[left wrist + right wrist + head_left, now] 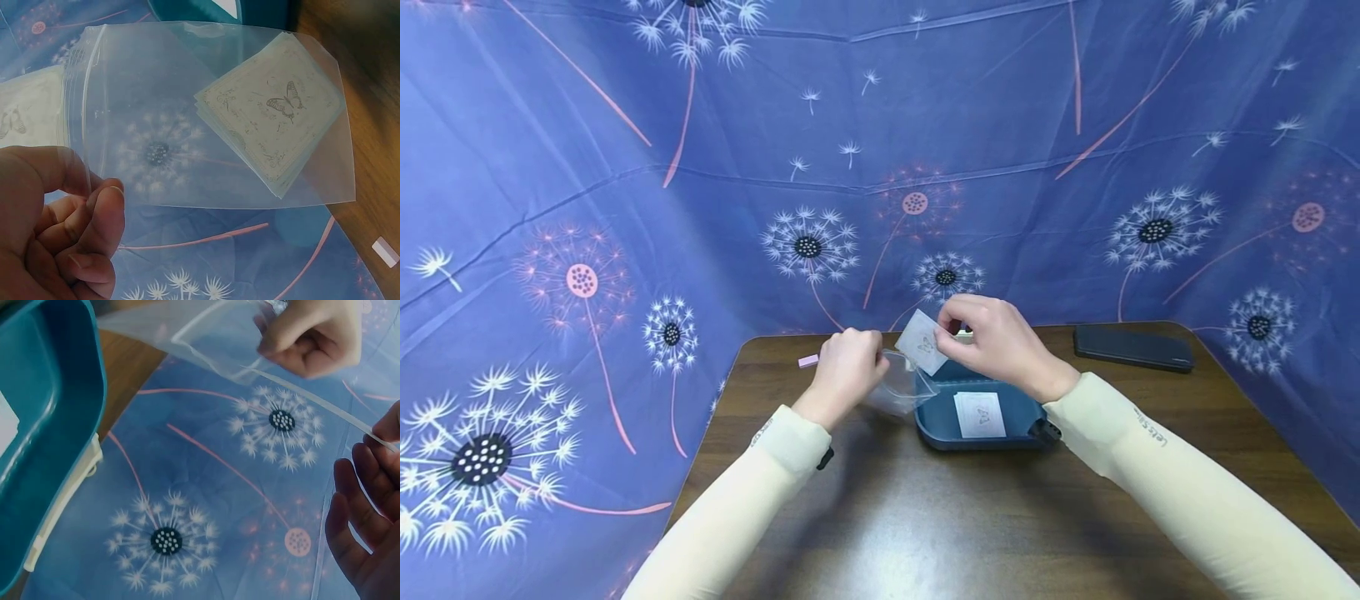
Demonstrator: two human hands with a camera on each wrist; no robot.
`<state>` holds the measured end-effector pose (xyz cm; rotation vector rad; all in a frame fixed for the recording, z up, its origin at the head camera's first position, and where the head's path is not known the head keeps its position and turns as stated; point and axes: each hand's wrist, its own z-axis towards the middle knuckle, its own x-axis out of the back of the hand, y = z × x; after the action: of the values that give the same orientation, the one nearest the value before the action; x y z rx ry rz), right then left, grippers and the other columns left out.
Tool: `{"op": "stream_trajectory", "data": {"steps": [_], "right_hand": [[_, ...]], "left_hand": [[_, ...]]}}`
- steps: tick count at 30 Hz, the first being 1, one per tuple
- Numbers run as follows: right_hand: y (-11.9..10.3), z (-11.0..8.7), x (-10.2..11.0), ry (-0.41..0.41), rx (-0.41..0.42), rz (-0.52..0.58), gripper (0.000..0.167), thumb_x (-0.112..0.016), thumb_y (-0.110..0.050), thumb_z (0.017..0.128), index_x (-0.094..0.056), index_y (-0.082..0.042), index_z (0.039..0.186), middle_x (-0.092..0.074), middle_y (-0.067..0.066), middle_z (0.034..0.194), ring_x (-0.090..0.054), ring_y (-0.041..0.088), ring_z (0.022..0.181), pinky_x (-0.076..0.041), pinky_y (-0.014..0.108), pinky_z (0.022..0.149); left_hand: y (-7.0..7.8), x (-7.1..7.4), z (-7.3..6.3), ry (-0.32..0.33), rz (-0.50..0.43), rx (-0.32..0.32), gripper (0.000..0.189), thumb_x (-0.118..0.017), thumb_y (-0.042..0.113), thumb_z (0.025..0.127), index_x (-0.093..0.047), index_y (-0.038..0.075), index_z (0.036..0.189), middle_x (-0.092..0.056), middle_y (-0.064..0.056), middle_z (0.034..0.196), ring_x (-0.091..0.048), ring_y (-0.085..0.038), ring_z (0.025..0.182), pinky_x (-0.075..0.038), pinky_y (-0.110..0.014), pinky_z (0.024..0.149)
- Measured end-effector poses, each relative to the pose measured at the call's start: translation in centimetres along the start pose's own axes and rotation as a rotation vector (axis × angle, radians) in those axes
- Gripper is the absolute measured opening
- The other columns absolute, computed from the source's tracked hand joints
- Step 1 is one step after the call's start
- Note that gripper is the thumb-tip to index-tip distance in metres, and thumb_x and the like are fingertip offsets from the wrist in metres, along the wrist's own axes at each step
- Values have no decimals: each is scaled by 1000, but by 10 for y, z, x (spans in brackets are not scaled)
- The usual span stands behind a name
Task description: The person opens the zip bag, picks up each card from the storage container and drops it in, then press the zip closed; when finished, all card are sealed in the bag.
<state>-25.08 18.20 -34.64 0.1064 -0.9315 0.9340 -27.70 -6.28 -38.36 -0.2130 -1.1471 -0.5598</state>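
My left hand [847,367] pinches the edge of a clear zip bag [156,112] near its seal. Inside the bag lies a stack of square papers [275,115] printed with a butterfly. To the right, my right hand [1000,342] pinches the edge of another butterfly-printed square paper [919,343], held tilted beside the bag's mouth; in the right wrist view it appears edge-on. Below my right hand, a teal box [934,421] stands on the table, with more butterfly papers [981,415] lying in it.
A dark rectangular case [1131,348] lies at the table's back right. A small pink-and-white block [808,361] lies behind my left hand. On the teal box a cream clasp [65,500] shows. A blue dandelion-print cloth [865,108] hangs behind the wooden table [880,517].
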Motion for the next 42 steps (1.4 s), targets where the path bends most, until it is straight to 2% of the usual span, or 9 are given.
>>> {"op": "stream_trajectory", "data": {"steps": [7, 17, 24, 30, 34, 42], "right_hand": [[1, -5, -16, -50, 19, -11, 12, -67, -15, 92, -63, -22, 83, -60, -8, 79, -51, 6, 71, -47, 30, 63], [9, -14, -44, -137, -19, -15, 13, -68, -15, 93, -63, -23, 84, -59, -9, 82, -57, 12, 72, -48, 31, 66], [12, -16, -59, -222, -57, -72, 8, -73, -20, 95, -70, -22, 89, -59, -6, 94, -52, 11, 72, -47, 30, 62], [13, -12, -67, -295, -66, -66, 3, -80, -22, 93, -78, -20, 92, -63, -5, 107, -61, 11, 88, -53, 32, 75], [11, -9, -72, -344, -75, -59, 4, -82, -21, 92, -81, -18, 94, -65, -3, 109, -64, 14, 94, -55, 35, 80], [10, -2, -86, -411, -61, -84, 7, -80, -21, 93, -83, -15, 96, -68, 0, 107, -68, 19, 91, -55, 36, 77]], "left_hand": [[0, 1, 1, -2, 8, -3, 32, -72, 12, 85, -53, 19, 61, -48, 6, 53, -48, -20, 50, -44, -42, 49], [0, -1, 1, 16, 2, -4, 32, -72, 11, 83, -52, 19, 60, -46, 6, 51, -46, -19, 49, -43, -41, 48], [0, -1, 0, 6, 3, -11, 30, -72, 11, 85, -54, 18, 62, -47, 6, 51, -46, -17, 47, -42, -39, 48], [0, 0, 0, -14, -18, -6, 30, -71, 11, 87, -55, 18, 63, -45, 6, 50, -42, -15, 47, -39, -35, 47], [1, 0, -1, -13, -14, -9, 30, -71, 10, 86, -54, 18, 63, -44, 6, 51, -41, -14, 46, -38, -34, 47], [2, 0, -1, -5, -3, -14, 27, -71, 10, 86, -56, 18, 65, -47, 6, 52, -44, -15, 46, -40, -35, 47]]}}
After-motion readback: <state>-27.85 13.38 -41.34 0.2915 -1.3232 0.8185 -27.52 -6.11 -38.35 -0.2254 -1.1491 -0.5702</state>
